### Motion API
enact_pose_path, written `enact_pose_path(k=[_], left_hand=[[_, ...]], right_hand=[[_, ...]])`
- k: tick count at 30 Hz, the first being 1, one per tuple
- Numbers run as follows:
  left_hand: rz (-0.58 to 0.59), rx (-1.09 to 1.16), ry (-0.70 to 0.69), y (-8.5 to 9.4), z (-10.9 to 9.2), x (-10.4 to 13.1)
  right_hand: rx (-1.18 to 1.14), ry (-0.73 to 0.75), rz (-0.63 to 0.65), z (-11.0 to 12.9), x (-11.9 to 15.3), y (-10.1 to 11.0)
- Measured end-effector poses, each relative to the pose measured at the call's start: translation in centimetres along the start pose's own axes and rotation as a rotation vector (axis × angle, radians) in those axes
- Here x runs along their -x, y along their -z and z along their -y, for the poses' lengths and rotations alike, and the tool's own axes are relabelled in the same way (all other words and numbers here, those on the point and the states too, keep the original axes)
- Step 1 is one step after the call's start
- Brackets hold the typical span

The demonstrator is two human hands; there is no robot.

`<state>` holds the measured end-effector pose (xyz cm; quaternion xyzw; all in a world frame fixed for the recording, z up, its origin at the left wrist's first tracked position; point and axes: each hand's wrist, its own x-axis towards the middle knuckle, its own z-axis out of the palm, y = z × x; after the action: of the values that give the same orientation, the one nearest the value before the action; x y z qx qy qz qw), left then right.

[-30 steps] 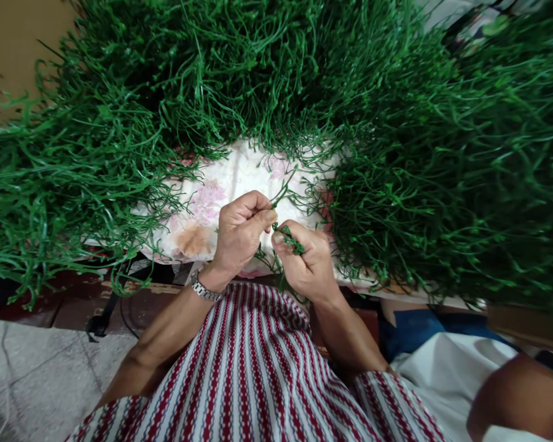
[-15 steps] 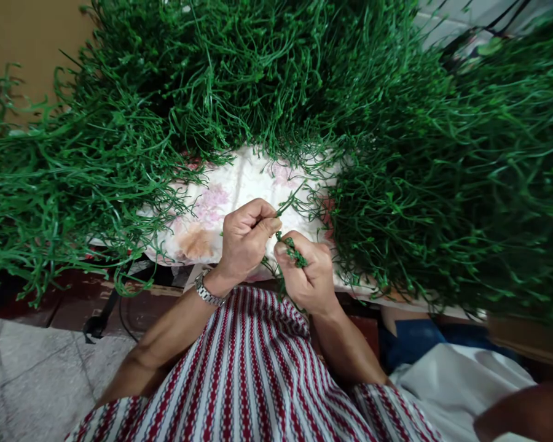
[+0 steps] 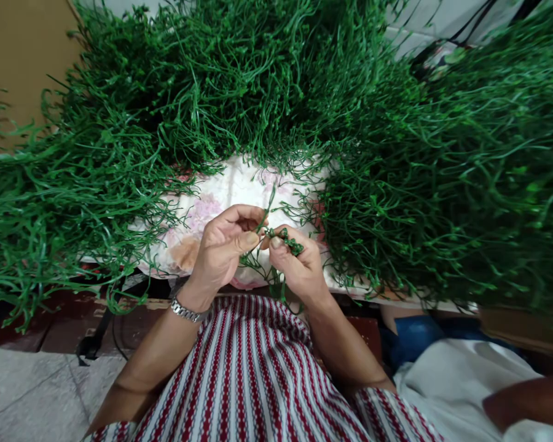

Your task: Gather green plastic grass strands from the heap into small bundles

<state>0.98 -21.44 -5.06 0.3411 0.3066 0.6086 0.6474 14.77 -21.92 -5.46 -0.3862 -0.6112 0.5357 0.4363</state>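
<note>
In front of my striped top, both hands meet over a floral cloth (image 3: 237, 187). My right hand (image 3: 301, 270) is closed around a small bunch of green plastic-looking stems (image 3: 294, 245), whose knobbly ends poke out above the thumb while thin tails hang below the fist. Just left of it, my left hand (image 3: 223, 245), with a metal watch on its wrist, has thumb and forefinger curled about a single green stem (image 3: 268, 205) that points up and away. The stem's lower end lies close to the bunch; whether they join there is too small to tell.
Large heaps of similar green stems surround the cloth: a left heap (image 3: 74, 202), a back heap (image 3: 239, 80) and a right heap (image 3: 433, 184). A brown board (image 3: 21, 55) stands at the back left. Another person's arm (image 3: 529, 399) is at the lower right.
My left hand has shifted left and its grip looks looser; the stem in it now stands steeper. My right hand has moved slightly left. The whole view has shifted a little.
</note>
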Motion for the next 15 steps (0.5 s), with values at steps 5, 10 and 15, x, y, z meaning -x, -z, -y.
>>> enact_pose_path(k=[5,10,15], left_hand=[[-0.007,-0.050,0.020,-0.1,0.6,0.4],[-0.074,-0.032,-0.114,-0.3,1.1,0.4],[-0.207,-0.015,-0.206,-0.7,1.3,0.3]], right_hand=[[-0.210,-0.069,0.032,-0.6,0.2,-0.5],[-0.294,-0.091,0.059,-0.5,0.2,-0.8],[-0.306,-0.141,0.082,-0.5,0.0,-0.9]])
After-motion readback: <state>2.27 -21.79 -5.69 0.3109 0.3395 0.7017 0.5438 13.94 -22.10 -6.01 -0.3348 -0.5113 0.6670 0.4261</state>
